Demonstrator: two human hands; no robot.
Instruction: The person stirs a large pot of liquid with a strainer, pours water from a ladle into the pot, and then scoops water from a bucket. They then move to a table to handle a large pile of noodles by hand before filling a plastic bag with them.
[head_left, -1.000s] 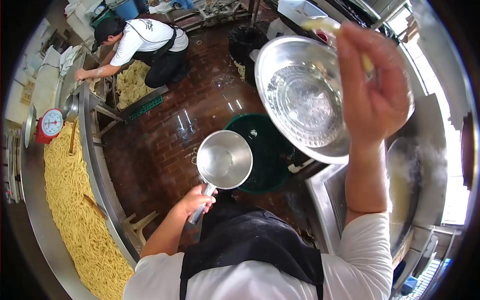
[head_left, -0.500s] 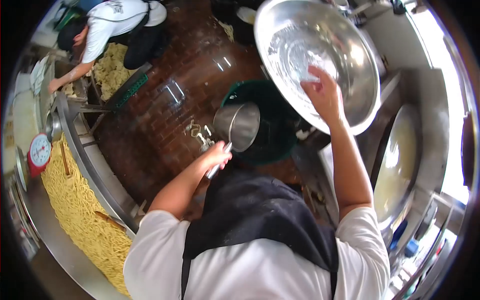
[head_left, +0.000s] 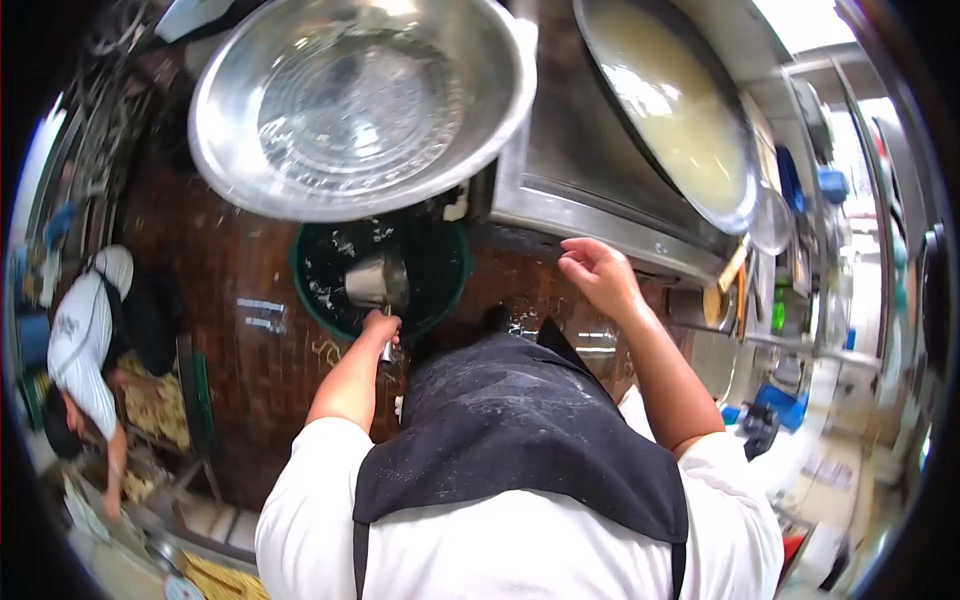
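Note:
My left hand (head_left: pixel 381 328) is closed round the handle of a metal dipper (head_left: pixel 368 284), a deep round pot shape. The dipper is tilted inside a dark green tub (head_left: pixel 464 262) on the floor, which has dark, shiny contents. My right hand (head_left: pixel 598 277) holds nothing; its thumb and fingers are slightly apart, in the air near the steel counter edge. A large steel bowl (head_left: pixel 225 165) with clear water in it stands beyond the tub and partly covers it.
Right of the bowl, a wide wok (head_left: pixel 735 212) of cloudy yellowish liquid sits in a steel counter (head_left: pixel 560 200). A mesh strainer (head_left: pixel 770 222) lies beside it. At left, a person (head_left: pixel 85 330) bends over pale dough (head_left: pixel 155 410). Yellow noodles (head_left: pixel 215 578) show at lower left.
My view has turned to the right, toward the wok. My right hand has left the bowl and is now near the counter. The dipper, still in my left hand, is now inside the tub.

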